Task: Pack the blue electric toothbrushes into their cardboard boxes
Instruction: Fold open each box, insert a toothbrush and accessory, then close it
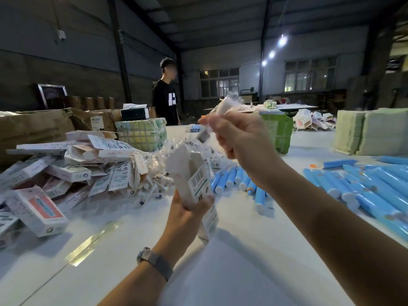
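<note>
My left hand (189, 209) grips an open white cardboard box (194, 180) upright, its top flaps standing open. Above and to the right of it, my right hand (238, 138) holds a blurred toothbrush part in a clear plastic bag (223, 109), tilted with its lower end towards the box mouth. Several blue electric toothbrush handles (231, 178) lie on the white table (220, 272) just behind the box. Another large group of blue toothbrush handles (371, 188) lies on the right.
A heap of white cardboard boxes (72, 168) covers the table's left side, with clear bagged brush heads (167, 155) piled behind my hands. Brown cartons (33, 127), a green crate (280, 131) and wrapped stacks (371, 133) stand at the back. A person in a black shirt (165, 100) stands beyond the table.
</note>
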